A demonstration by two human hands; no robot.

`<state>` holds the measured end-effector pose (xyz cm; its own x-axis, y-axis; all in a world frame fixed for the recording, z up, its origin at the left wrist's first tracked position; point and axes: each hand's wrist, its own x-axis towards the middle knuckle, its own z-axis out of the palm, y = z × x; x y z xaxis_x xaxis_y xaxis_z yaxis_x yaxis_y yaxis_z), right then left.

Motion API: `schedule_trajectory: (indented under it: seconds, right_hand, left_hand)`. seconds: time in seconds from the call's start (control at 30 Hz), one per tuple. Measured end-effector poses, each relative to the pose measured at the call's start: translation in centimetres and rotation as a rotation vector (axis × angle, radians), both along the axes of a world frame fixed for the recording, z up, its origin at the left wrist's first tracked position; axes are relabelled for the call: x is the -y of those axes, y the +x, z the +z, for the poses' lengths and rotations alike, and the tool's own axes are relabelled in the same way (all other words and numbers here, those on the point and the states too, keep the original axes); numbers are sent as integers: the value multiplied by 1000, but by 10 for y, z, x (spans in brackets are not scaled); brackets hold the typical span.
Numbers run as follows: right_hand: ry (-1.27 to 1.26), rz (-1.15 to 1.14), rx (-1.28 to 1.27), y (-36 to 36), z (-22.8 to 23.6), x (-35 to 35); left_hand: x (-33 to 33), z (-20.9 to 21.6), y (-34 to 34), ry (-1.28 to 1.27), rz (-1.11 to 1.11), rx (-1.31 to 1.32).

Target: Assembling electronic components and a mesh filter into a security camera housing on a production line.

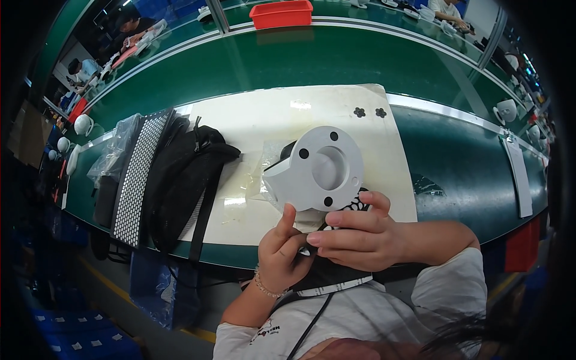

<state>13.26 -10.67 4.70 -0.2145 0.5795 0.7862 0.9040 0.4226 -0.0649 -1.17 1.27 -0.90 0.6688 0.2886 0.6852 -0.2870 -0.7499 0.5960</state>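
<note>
A white plastic housing (288, 180) rests on the pale board, its round face with a circular recess turned up. Three black round pads (328, 201) sit around that face; a small round spot at its right edge has no black pad. Just below the housing, my right hand (366, 234) is closed round a black sheet with rounded cut-outs (358, 204), partly hidden behind its fingers. Close against the right fingertips is my left hand (285, 255), thumb raised and fingers curled; what they hold, if anything, is hidden.
Two black flower-shaped pieces (370, 112) lie on the pale board (240, 114). To the left are a black bag (186, 174) and clear plastic wrapping (117, 147). A red bin (281, 14) stands beyond the green bench (240, 66). A white strip (517, 174) lies at right. Other people work farther off.
</note>
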Motion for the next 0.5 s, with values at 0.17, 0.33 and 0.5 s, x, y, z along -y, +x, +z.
schedule_trajectory:
  seconds: [0.17, 0.33, 0.5]
  right_hand:
    - [-184, 41, -194, 10, -1, 8]
    - [-368, -142, -468, 46, 17, 11]
    - [-505, -110, -767, 50, 13, 6]
  left_hand:
    - [3, -5, 0, -1, 73, 5]
    - [4, -1, 1, 16, 93, -16]
    - [4, 2, 1, 22, 92, -11]
